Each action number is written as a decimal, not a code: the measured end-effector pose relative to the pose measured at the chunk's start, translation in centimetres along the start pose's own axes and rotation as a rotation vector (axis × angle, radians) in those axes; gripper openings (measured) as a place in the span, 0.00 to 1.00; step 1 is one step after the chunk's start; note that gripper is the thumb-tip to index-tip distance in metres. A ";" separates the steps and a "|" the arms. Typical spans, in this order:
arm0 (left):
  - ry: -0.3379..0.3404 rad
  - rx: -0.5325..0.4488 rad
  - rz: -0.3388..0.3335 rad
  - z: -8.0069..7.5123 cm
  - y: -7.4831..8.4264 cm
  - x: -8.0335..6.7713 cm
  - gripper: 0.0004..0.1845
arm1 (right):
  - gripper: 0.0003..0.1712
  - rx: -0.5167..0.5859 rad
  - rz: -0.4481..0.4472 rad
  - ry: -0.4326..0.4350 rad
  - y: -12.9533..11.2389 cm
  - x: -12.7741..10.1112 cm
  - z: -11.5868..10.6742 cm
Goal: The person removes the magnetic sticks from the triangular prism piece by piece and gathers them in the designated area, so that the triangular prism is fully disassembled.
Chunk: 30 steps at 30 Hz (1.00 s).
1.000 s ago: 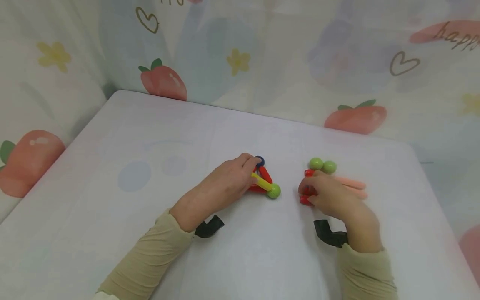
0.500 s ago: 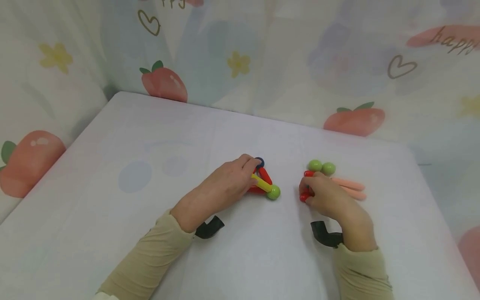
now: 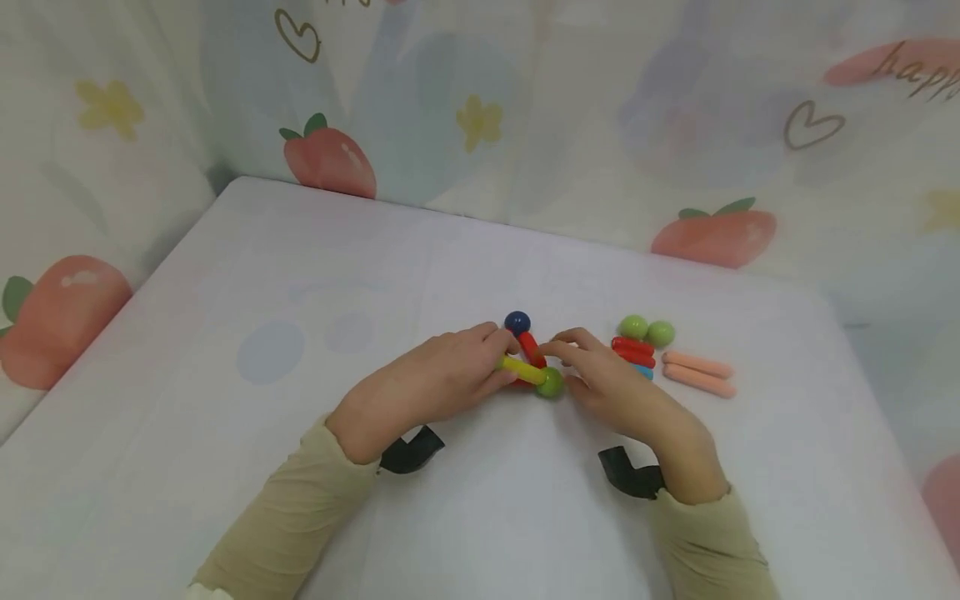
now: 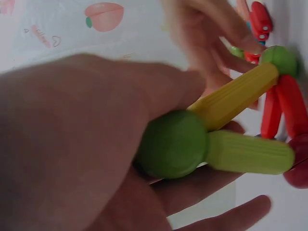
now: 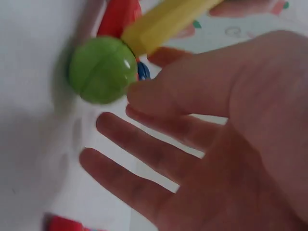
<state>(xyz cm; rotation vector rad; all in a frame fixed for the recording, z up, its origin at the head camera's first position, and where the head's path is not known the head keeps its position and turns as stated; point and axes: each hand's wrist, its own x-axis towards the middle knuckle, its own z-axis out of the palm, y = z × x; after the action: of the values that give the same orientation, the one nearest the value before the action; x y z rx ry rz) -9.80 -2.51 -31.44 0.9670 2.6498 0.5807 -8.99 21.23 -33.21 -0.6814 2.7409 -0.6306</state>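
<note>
A small frame of toy rods and balls stands on the table. My left hand (image 3: 431,375) grips its upper green ball (image 4: 173,144), with the thumb and fingers around it. From that ball run a yellow rod (image 3: 522,369) and a light green rod (image 4: 250,153). Down at the base are red rods (image 3: 531,348), a blue ball (image 3: 517,322), a dark red ball (image 4: 299,166) and a lower green ball (image 3: 551,383). Beside this corner is my right hand (image 3: 618,383), fingers spread and holding nothing. Its thumb tip is close to the lower green ball; contact is unclear.
Right of the frame lie two loose green balls (image 3: 633,327), red rods (image 3: 634,350), a partly hidden blue rod (image 3: 643,371) and two peach rods (image 3: 697,374). Black curved pieces (image 3: 412,451) sit at both wrists. A patterned cloth hangs behind the table.
My right hand has left the loose red rods and moved left to the frame. Those rods now lie side by side. The left hand stays on the frame, shifted only slightly.
</note>
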 end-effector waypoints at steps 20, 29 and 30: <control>-0.124 0.113 -0.252 -1.0 -3.3 -0.3 0.30 | 0.18 0.056 -0.035 -0.113 -1.1 0.8 0.9; -0.015 0.210 -0.236 0.2 -5.1 0.1 0.40 | 0.13 -0.032 -0.070 0.199 -1.1 1.0 0.6; -0.004 0.216 -0.238 0.4 -5.3 0.1 0.41 | 0.14 -0.044 -0.055 0.193 -1.1 1.0 0.7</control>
<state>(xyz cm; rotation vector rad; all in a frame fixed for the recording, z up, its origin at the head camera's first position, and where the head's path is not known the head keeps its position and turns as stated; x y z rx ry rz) -12.67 -5.99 -34.17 0.6876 2.8113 0.2430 -9.25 19.62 -33.42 -0.7445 2.9297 -0.6830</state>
